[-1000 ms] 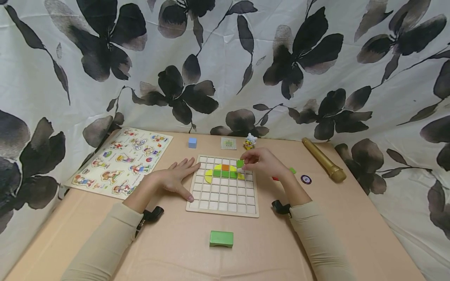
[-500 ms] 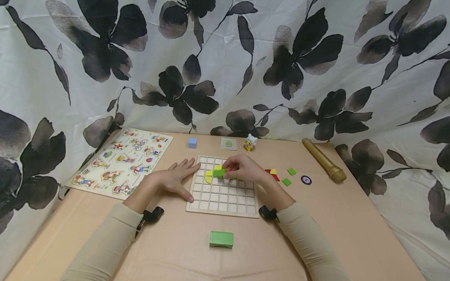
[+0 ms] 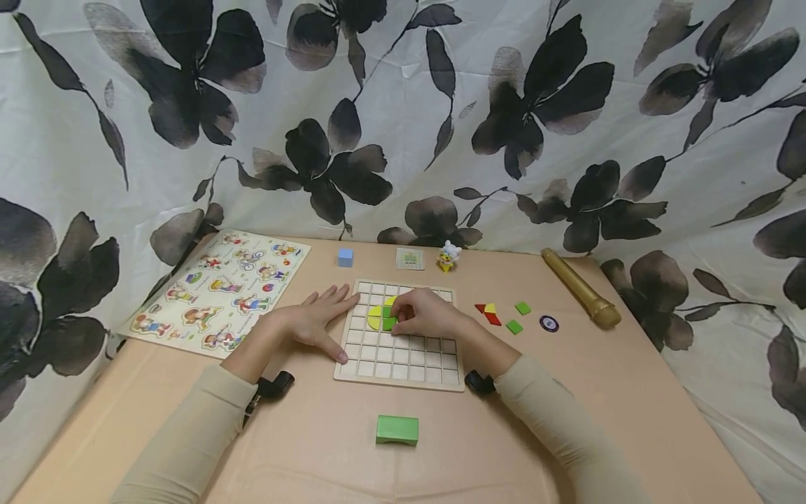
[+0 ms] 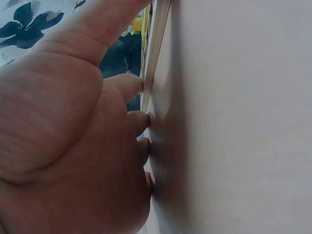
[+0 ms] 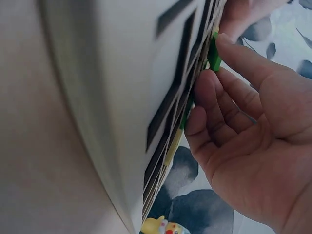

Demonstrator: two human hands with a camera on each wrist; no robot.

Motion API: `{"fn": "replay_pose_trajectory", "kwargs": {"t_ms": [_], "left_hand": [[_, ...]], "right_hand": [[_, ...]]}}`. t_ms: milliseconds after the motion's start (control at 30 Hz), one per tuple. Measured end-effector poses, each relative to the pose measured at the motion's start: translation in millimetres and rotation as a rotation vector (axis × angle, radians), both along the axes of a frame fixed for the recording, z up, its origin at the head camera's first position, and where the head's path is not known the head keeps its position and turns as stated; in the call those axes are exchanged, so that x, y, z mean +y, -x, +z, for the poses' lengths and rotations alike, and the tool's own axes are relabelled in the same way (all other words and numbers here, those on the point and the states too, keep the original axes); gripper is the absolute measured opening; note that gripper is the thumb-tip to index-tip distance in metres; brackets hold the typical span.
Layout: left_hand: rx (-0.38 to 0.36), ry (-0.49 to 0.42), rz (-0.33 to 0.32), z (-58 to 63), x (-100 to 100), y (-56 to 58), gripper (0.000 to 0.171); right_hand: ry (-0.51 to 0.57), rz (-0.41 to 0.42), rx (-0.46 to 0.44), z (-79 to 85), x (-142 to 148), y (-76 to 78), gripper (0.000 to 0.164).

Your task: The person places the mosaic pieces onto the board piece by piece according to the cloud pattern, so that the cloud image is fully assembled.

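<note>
Currently, a flat bright-green square tile (image 5: 214,54) is pinched between thumb and fingertips of the right hand (image 3: 433,315), at the pale wooden gridded board (image 3: 383,369), close by yellow rounded tiles (image 3: 374,323). Seating in a cell appears to be the step; whether it is complete cannot be told. The left hand (image 3: 317,325) is spread, fingers extended, against the board's left edge — a brace best kept during pressing. The tile should be squared to its cell, lowered level, then pressed centrally; if tilted, neighbours could be nudged. From the head, much of the pattern is hidden by the right hand — from the right wrist, a green strip (image 5: 185,117) and a yellow strip (image 5: 172,149) are revealed beyond the fingertips.
</note>
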State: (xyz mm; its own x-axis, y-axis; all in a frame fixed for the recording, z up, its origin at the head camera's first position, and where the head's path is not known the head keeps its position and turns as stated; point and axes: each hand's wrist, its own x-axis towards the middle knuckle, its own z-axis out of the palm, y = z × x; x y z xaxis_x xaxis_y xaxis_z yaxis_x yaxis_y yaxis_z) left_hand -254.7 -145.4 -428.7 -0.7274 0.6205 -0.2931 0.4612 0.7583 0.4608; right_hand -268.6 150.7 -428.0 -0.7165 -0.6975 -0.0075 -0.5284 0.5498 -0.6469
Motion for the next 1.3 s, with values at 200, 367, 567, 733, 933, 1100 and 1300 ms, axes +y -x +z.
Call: {"fn": "replay_pose_trajectory", "kwargs": {"t_ms": [200, 367, 567, 733, 933, 1100, 1300], "left_hand": [[0.000, 0.008, 0.000, -0.5, -0.3, 0.5, 0.129], [0.000, 0.005, -0.008, -1.1, 0.6, 1.0, 0.129], [0.001, 0.008, -0.009, -2.2, 0.9, 1.6, 0.128], [-0.003, -0.004, -0.003, -1.6, 0.3, 1.3, 0.129], [-0.002, -0.002, -0.007, -0.1, 0.0, 1.2, 0.129], [-0.002, -0.003, -0.003, 0.8, -0.4, 0.9, 0.130], [-0.008, -0.013, -0.001, 0.9, -0.2, -0.5, 0.129]], "right_hand": [[-0.047, 0.000, 0.039, -0.5, -4.4, -1.3, 0.021], [-0.003, -0.030, 0.049, 3.1, -0.5, -4.2, 0.025], [0.091, -0.070, 0.106, 12.9, 15.6, -4.6, 0.033], [0.173, -0.114, 0.122, 20.0, 37.0, -2.1, 0.036], [0.147, -0.228, 0.165, 31.8, 77.3, 3.0, 0.039], [0.068, -0.313, 0.186, 40.6, 117.5, 6.0, 0.041], [0.016, -0.388, 0.141, 40.7, 162.6, 10.1, 0.042]]}}
